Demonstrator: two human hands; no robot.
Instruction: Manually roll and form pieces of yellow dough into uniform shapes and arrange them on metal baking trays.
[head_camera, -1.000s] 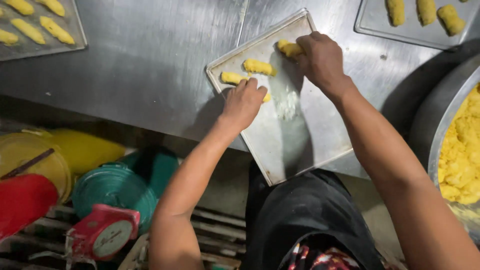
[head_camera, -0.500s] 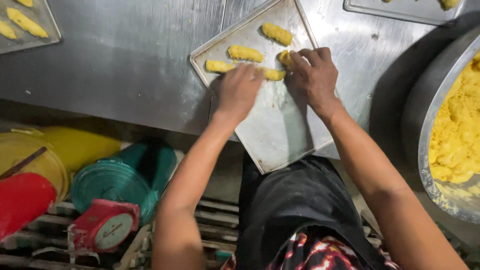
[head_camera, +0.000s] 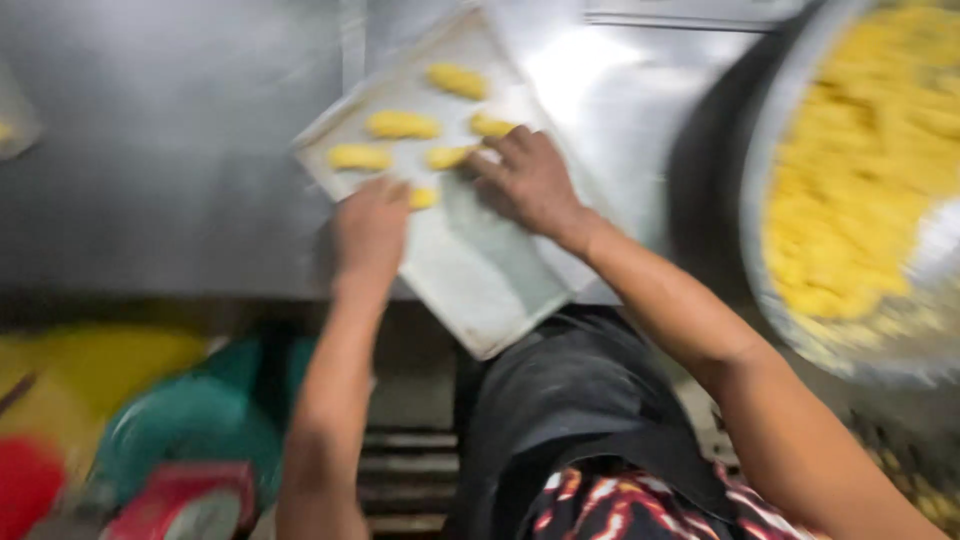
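Steel table (head_camera: 180, 180) under tray (head_camera: 480, 280), seemingly bowl (head_camera: 790, 330)

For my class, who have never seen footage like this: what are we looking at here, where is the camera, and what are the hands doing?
There is no machine. The one picture comes from a camera worn on a person's head, looking down at their own two bare hands, and it is blurred by motion. The left hand and the right hand rest on a flat metal tray, which lies on a steel worktable. On the tray lie several small yellow dough pieces. Each hand touches or covers a piece at its fingertips; a firm grip cannot be told. At the right stands a big metal bowl of the same yellow dough. Below the table edge are blurred green, yellow and red containers.
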